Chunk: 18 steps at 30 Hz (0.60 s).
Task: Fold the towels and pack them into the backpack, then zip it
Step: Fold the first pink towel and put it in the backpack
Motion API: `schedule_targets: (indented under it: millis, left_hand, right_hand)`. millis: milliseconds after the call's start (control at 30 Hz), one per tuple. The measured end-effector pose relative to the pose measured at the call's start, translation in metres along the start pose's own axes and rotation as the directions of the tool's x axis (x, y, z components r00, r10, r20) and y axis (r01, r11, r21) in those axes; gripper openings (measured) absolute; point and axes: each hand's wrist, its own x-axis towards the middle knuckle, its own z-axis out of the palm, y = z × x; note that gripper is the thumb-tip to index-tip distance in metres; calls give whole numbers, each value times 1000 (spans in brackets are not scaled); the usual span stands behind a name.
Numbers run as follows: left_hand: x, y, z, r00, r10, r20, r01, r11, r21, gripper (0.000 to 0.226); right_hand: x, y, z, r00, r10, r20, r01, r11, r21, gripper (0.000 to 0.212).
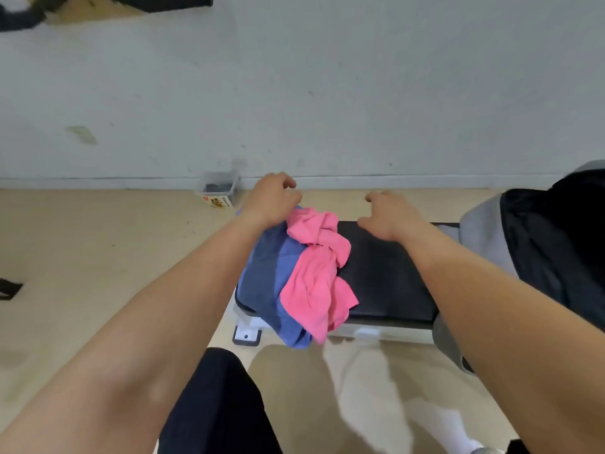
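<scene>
A crumpled pink towel (319, 276) lies on top of a blue towel (268, 276), both heaped on the left end of a black padded bench (389, 283). The blue towel hangs over the bench's front edge. A grey and black backpack (537, 244) stands on the bench's right end, its dark opening facing me. My left hand (273, 199) hovers over the far left edge of the towels, fingers curled, holding nothing. My right hand (389, 214) hovers above the bare bench top beyond the pink towel, fingers apart and empty.
A small clear box with a yellow label (218, 191) sits on the floor by the white wall behind the bench. The bench's white foot (247, 334) shows at the front left. My dark-clad knee (222, 388) is in front of the bench.
</scene>
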Motion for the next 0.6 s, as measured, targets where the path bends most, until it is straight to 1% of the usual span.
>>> schedule_targets:
  millis: [100,233,333,400,467,533,600]
  left_hand:
    - [-41,5,-14,997,76,-17,-74,995,61,31]
    - [-87,0,-28,996,60,-61,-58,997,47,30]
    - [-113,-8,-19,994,94,-62,-90,994,54,29]
    - [-119,-11,-9,991,120,-56,-117,992,43,34]
    - [-115,-11,-3,986,149,-77,-146,988,40,43]
    - [-105,-10,1,977,189,-102,-182,981,71,46]
    - [-91,-11,5,973,208,-97,-195,972,127,44]
  right_hand:
    - [-37,-8,4,1000,-24,-14,24,1000,7,65]
    - [-79,-25,3,994,-74,-78,78,996,46,59]
    - [-99,-40,8,982,-150,-114,157,986,55,49]
    - [-104,-52,15,966,-216,-143,228,970,78,41]
    - [-101,-65,21,951,-260,-164,277,956,93,37]
    - [-93,-77,27,949,-262,-175,278,958,75,38]
    - [-81,-86,34,953,-244,-179,255,966,37,34]
